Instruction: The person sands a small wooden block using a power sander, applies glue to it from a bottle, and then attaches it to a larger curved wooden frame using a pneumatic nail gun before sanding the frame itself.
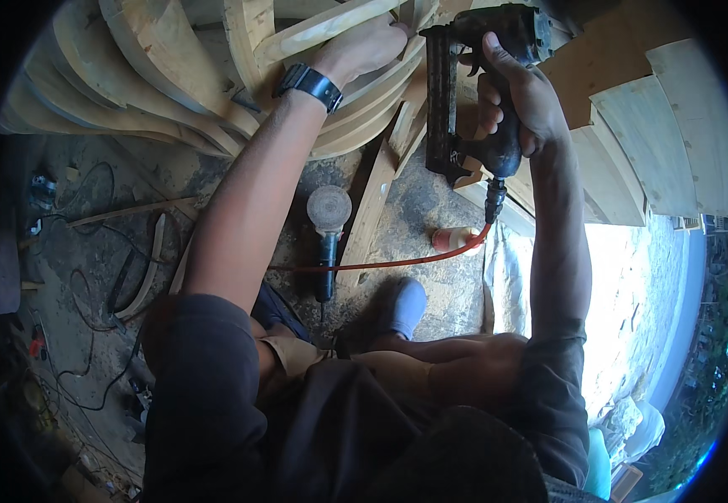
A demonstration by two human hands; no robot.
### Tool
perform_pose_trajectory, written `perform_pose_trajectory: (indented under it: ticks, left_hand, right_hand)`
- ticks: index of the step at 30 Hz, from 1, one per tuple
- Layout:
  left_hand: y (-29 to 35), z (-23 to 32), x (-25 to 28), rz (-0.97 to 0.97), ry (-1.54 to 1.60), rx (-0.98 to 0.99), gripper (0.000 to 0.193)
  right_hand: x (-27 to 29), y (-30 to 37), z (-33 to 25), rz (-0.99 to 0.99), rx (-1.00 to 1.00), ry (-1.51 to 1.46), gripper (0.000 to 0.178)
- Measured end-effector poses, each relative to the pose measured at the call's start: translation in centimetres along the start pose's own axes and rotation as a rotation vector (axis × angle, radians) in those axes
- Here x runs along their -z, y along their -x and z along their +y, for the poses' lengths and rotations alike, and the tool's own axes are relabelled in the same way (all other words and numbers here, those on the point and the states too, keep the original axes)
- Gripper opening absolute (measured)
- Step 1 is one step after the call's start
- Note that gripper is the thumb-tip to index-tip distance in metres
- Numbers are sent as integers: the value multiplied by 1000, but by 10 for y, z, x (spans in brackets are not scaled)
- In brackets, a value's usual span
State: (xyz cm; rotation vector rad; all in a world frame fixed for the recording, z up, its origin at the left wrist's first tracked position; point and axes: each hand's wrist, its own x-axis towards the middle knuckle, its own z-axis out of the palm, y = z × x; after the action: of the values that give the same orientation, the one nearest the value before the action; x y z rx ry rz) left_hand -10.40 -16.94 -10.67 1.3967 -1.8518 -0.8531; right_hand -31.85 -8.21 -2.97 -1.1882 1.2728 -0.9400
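While the right hand (536,105) holds a black nail gun (506,126) up on the person's right, the left hand (368,52) reaches forward into a frame of curved wooden ribs (142,54). Right grip: clenched around the gun's handle, thumb laid up the near side, fingers wrapped below the trigger. Gun's long magazine stands to the left of the handle, next to the ribs in this view; contact with wood cannot be made out.

Left grip: back of hand shows, at a pale wooden strip (318,27); fingers partly hidden, so cannot tell if grasping or only resting. Dark watch (309,86) on that wrist.

Red hose (380,267) leaves the foot of the handle, curves left, crosses in front of a disc-headed power tool (328,218) and is lost behind the left forearm. Power tool lies on the stained floor (406,218), disc toward the ribs. Red-and-white bottle (454,240) on its side near the hose. Slanting board (372,193) between tool and bottle. Pale blue shoe (407,306) just below. Far right: broad, pale panels (645,142), lit from beyond.
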Motion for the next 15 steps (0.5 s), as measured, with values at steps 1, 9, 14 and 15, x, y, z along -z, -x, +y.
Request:
perform_pose_trajectory:
  ticks: [1,9,14,15]
  left_hand:
    - [9,18,-4,12,-23,-46,42]
    - [7,11,-3,-27,85,36,46]
    - [25,38,2,14,33,164,48]
    - [20,27,4,-1,23,126,48]
  right_hand:
    - [5,6,1,18,-17,0,57]
    - [5,10,-2,5,26,-15,53]
    - [20,10,9,9,34,-58,60]
    - [24,7,13,-17,20,-91,60]
